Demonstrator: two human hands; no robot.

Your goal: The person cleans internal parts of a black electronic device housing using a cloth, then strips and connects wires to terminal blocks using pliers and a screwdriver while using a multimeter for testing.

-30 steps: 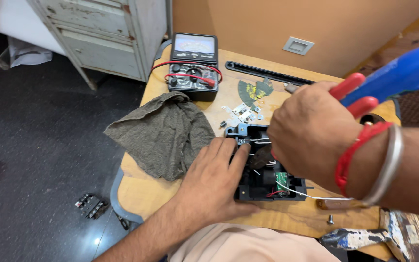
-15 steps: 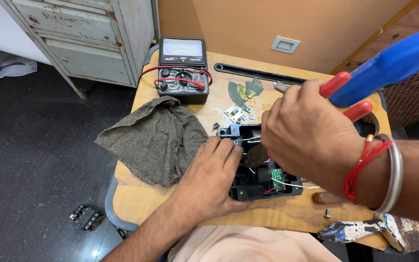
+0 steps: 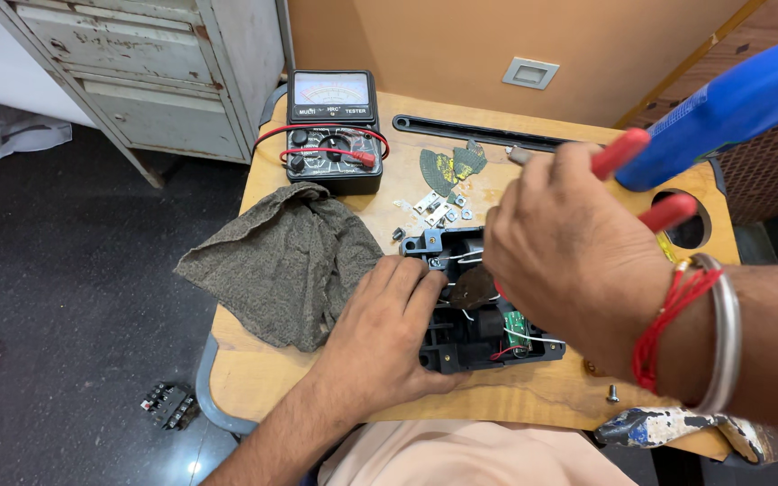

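Small wooden table (image 3: 533,400) over dark floor, grey cabinet (image 3: 137,72) behind. Open black housing (image 3: 483,310) at table centre, left hand (image 3: 389,328) flat on it; right hand (image 3: 569,256) closed around blue-and-red tool (image 3: 722,112). View closer than before.

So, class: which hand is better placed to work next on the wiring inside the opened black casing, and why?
Probably the right hand: it grips red-handled pliers directly over the black casing. The left hand lies flat on the casing's near edge, bracing it.
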